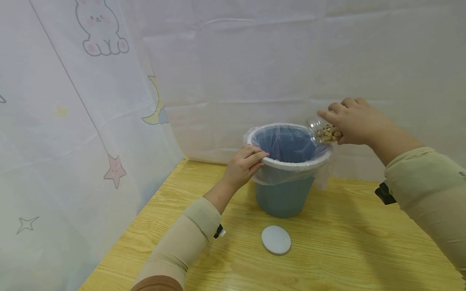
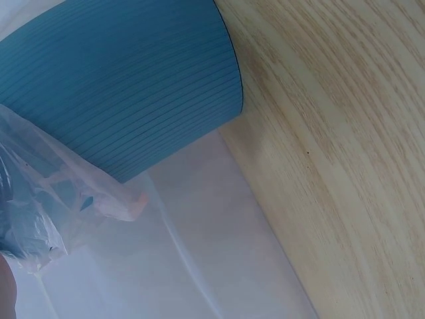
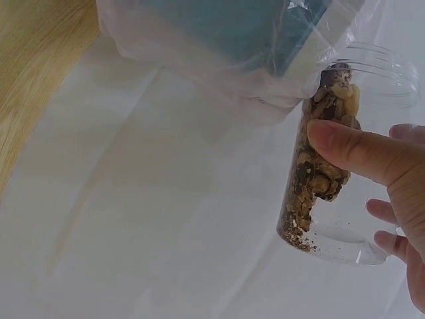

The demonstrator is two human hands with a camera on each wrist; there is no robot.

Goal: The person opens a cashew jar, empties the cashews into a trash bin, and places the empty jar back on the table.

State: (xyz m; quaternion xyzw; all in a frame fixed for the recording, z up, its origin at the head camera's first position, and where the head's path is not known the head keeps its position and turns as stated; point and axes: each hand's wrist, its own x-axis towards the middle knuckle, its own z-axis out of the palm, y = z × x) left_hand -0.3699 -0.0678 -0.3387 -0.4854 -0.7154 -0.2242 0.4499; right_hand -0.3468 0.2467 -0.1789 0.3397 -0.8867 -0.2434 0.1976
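A blue trash bin with a white rim stands on the table, lined with a thin clear plastic bag folded over its edge. My left hand grips the rim and bag at the near left side. At the right side of the bin, my right hand holds a clear plastic jar tipped on its side, its open mouth towards the bin. Nuts and crumbs lie along the jar's lower wall, some close to the mouth. A round white lid lies flat in front of the bin.
The yellow wood-grain table reaches back to a pale curtain. Another curtain, printed with a rabbit, stars and a moon, hangs along the left edge.
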